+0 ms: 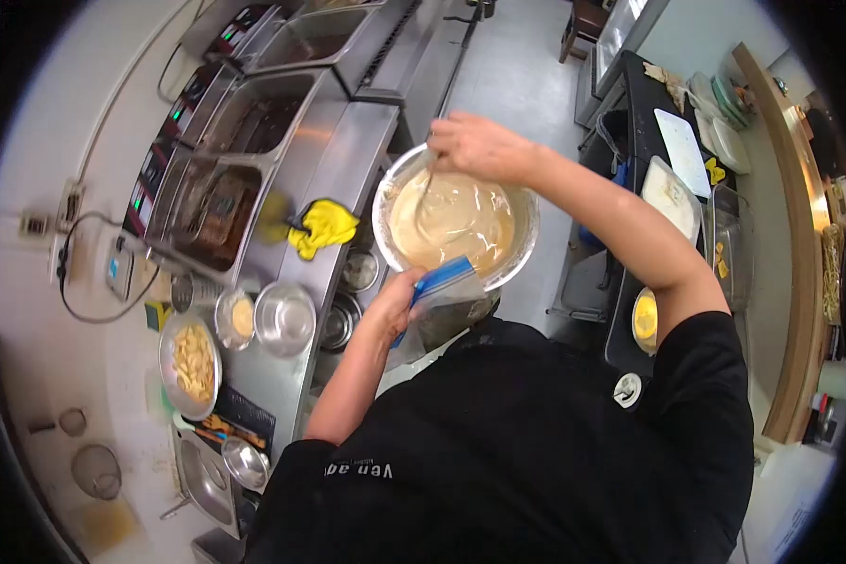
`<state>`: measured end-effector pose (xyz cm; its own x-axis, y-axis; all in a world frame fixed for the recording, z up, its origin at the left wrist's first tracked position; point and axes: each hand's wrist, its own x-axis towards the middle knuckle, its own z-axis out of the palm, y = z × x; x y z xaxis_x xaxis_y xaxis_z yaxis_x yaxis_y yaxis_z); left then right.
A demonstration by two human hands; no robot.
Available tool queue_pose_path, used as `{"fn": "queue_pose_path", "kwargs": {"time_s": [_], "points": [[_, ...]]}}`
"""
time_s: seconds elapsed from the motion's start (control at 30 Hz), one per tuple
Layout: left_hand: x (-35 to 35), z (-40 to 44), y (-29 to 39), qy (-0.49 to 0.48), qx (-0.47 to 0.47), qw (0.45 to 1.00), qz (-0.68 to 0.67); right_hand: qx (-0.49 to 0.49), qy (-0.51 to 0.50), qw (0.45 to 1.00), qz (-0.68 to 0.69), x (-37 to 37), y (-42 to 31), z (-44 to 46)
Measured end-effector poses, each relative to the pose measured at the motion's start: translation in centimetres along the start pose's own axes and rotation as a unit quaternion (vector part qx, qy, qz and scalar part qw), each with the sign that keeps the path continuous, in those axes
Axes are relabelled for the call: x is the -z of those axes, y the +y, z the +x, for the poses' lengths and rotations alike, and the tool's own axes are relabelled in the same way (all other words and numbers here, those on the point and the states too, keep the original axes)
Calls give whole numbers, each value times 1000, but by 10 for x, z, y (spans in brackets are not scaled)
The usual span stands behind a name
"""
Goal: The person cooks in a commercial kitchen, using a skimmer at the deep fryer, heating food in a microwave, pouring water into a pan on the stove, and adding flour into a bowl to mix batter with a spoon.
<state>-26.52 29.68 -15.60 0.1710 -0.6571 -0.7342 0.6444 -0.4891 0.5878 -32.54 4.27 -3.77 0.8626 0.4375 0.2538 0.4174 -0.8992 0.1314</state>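
Observation:
A large metal bowl [530, 246] of smooth beige batter [479, 211] is in front of me, its inner wall smeared. Above its far left rim, my right hand [475, 148] is closed around a thin metal utensil [427, 195] that dips into the batter; its lower end is hidden, so I cannot tell its exact kind. At the near left rim, my left hand [395, 303] grips a clear zip bag [446, 289] with a blue seal strip. The bag's upper edge overlaps the rim; whether it holds anything is not clear.
On the left steel counter [324, 150] are fryer-like basins [254, 113], a yellow cloth [325, 228], an empty steel bowl [285, 320] and a bowl of pale slices [193, 367]. To the right, a black counter holds a white board [681, 150] and a tray of white powder [669, 199].

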Motion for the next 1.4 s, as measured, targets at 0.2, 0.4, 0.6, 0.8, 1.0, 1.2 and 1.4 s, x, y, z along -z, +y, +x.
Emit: {"fn": "queue_pose_path", "kwargs": {"time_s": [0.2, 0.4, 0.6, 0.8, 1.0, 1.2, 1.4], "points": [[-99, 113, 98, -8, 1, 1000, -23, -158, -59, 978, -123, 8, 166, -122], [-176, 259, 197, -88, -1, 996, -17, -363, -108, 910, -167, 21, 244, -221], [-253, 402, 298, -128, 22, 991, 15, -511, -143, 847, -46, -8, 348, -269], [-345, 520, 426, -145, 39, 986, 72, -627, -88, 771, 65, -60, 517, -296], [-424, 670, 537, -163, 43, 981, 92, -691, -165, 704, -8, -47, 732, -375], [-520, 821, 659, -160, 27, 984, 72, -628, -129, 766, 39, -88, 937, -440], [-601, 940, 788, -127, 46, 991, 13, -617, -140, 774, -13, -84, 1159, -474]]}}
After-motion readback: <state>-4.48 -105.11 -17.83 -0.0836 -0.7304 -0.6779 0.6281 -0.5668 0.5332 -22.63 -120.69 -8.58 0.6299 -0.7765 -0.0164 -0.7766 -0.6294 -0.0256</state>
